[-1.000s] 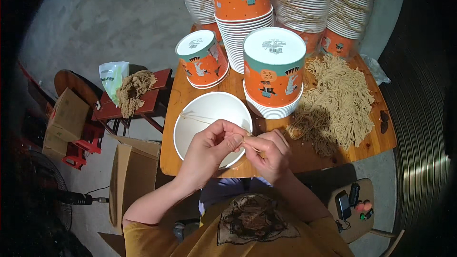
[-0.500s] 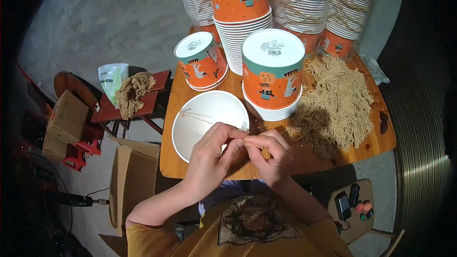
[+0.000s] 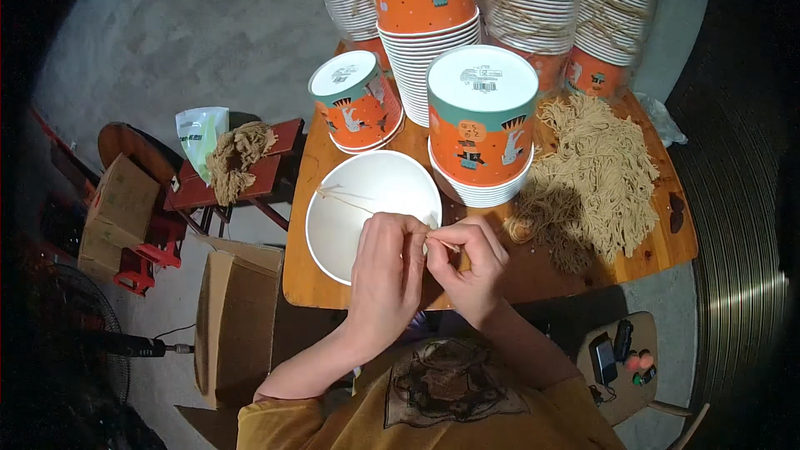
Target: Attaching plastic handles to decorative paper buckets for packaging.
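Note:
My left hand (image 3: pixel 385 271) and my right hand (image 3: pixel 468 262) meet at the near rim of a white paper cup (image 3: pixel 367 192) that stands mouth up on the wooden table (image 3: pixel 533 271). Both pinch a thin tan string (image 3: pixel 350 200) that runs across the cup's mouth to its far left rim. A heap of tan string pieces (image 3: pixel 596 179) lies to the right of my right hand.
Upside-down orange and teal cup stacks (image 3: pixel 479 129) stand behind the open cup, with a smaller one (image 3: pixel 357 104) at the left and tall striped stacks (image 3: pixel 533 0) at the back. A red stool with a string bundle (image 3: pixel 237 154) and cardboard boxes (image 3: pixel 237 317) are at the left.
My hands stay together at the cup's rim with small finger shifts. The string's far end now lies further left across the cup.

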`<state>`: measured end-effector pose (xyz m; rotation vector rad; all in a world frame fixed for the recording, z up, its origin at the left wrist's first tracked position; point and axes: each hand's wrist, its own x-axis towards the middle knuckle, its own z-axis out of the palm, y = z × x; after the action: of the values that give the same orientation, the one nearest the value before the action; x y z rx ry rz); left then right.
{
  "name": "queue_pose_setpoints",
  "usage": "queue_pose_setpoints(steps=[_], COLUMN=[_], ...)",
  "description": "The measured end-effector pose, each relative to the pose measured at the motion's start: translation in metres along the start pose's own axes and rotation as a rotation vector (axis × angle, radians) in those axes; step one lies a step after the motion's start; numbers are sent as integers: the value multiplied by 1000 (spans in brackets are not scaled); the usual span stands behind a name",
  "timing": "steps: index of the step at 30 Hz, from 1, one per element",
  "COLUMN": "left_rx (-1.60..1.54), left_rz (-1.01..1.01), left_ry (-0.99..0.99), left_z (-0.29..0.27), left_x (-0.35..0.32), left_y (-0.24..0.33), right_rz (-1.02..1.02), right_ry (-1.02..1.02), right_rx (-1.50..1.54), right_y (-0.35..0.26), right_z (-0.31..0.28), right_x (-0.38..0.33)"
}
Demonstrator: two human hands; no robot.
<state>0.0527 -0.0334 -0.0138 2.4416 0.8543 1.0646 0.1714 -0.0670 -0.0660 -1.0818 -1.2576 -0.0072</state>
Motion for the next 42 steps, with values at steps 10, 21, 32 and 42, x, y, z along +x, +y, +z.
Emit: queue_pose_setpoints(steps=[10,21,32,42], left_rx=[-414,-453,-816,-888], left_rz=[-310,-264,-442,-548], left_ry=[-78,-69,-19,-275], left_z=[-2,-15,-13,-25], left_x=[-3,8,19,25], left_y=[-1,-5,-16,-19], right_rz=[-138,-185,271,423], right_ry=[-2,13,-16,-74], right_rx=[-208,-221,203,329], right_y=[-4,-4,-6,0], right_z=[1,7,15,4], right_x=[0,5,5,4])
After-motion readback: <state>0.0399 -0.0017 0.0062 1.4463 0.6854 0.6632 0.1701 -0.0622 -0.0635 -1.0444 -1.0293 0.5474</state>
